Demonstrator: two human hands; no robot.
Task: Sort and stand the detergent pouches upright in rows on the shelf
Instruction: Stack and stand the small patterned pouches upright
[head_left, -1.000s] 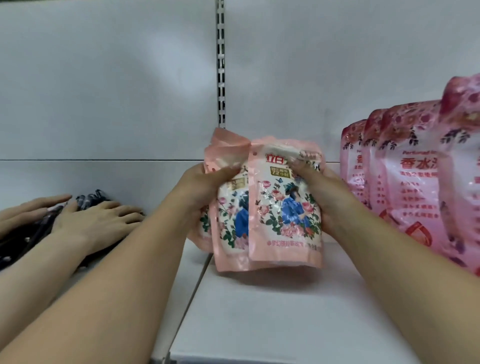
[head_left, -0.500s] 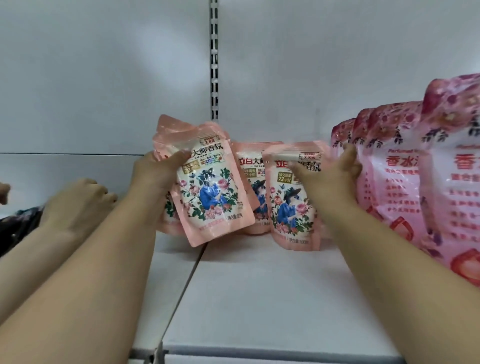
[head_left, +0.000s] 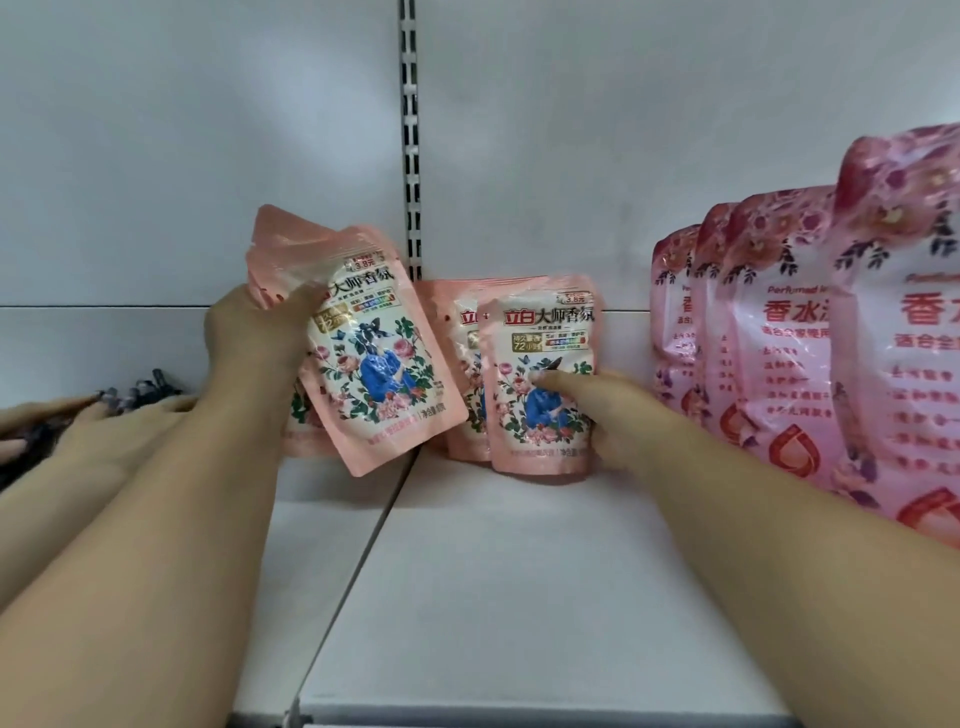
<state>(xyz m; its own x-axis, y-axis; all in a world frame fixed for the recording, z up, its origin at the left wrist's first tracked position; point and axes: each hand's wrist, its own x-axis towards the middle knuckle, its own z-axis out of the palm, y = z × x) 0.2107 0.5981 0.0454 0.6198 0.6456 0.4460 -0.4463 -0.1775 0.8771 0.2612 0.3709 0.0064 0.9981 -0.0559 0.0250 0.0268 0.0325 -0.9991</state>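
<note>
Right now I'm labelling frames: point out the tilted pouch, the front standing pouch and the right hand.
tilted pouch (head_left: 379, 358), head view, on its printed front.
front standing pouch (head_left: 540, 338), head view, upper front label.
right hand (head_left: 608, 410), head view, back of the hand.

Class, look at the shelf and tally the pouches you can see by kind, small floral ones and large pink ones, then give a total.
Small floral pouches: at least 4, two standing, the rest gripped in the left hand as a bunch whose count is unclear
Large pink pouches: 4
Total: at least 8
</note>
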